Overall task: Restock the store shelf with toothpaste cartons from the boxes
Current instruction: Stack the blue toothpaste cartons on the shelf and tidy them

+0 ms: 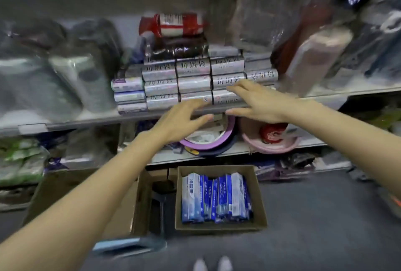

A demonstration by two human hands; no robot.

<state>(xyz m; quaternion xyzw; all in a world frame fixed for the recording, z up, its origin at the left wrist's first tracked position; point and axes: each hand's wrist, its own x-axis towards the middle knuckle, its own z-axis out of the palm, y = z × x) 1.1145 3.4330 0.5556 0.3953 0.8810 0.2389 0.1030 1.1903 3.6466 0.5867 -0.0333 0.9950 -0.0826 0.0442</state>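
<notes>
Both left hand (176,121) and right hand (260,104) spread open before stacked silver cartons (193,68).

blurred bagged goods (65,71) flanking cartons (193,69)

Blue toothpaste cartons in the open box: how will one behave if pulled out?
Probably stiff: the blue toothpaste cartons show straight edges and flat faces. Likely slippery, since the faces look glossy. They stand on edge, packed side by side in the cardboard box, so neighbours may lean or tip when one leaves.
</notes>
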